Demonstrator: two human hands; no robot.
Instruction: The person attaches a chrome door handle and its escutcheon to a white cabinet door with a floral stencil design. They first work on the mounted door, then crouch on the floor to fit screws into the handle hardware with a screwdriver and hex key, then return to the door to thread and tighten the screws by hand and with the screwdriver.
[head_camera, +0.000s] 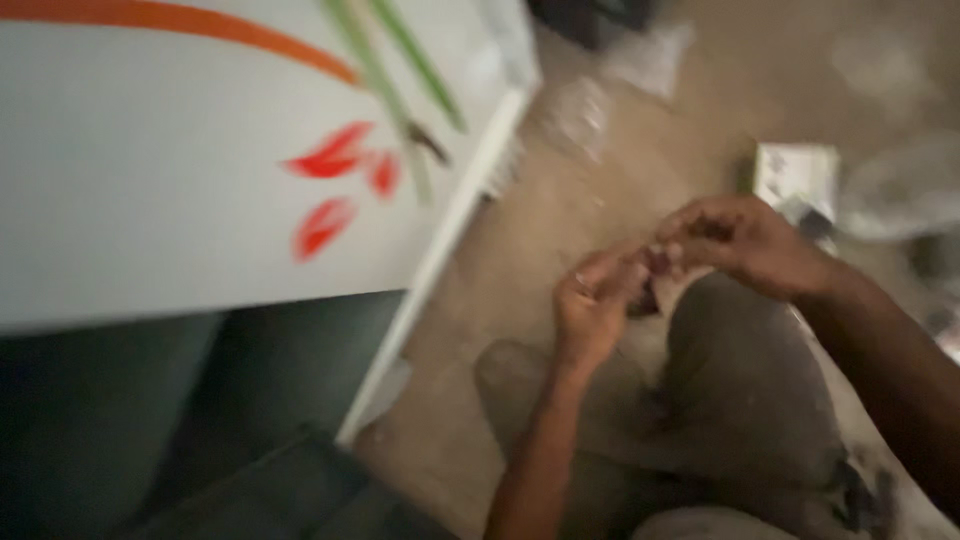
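Fingertips of both hands meet over a small dark object (650, 280), pinched between them; blur hides what it is. The left hand (592, 305) curls its fingers onto it from below, and the right hand (745, 245) closes on it from above. Both hover over the person's knee (740, 370), clad in grey cloth. On the floor (560, 220) just beyond the right hand lies a small box (795, 175). A white panel (200, 170) with red and green marks stands to the left.

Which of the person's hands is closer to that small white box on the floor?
Right. The right hand sits just below-left of the white box; the left hand is farther left.
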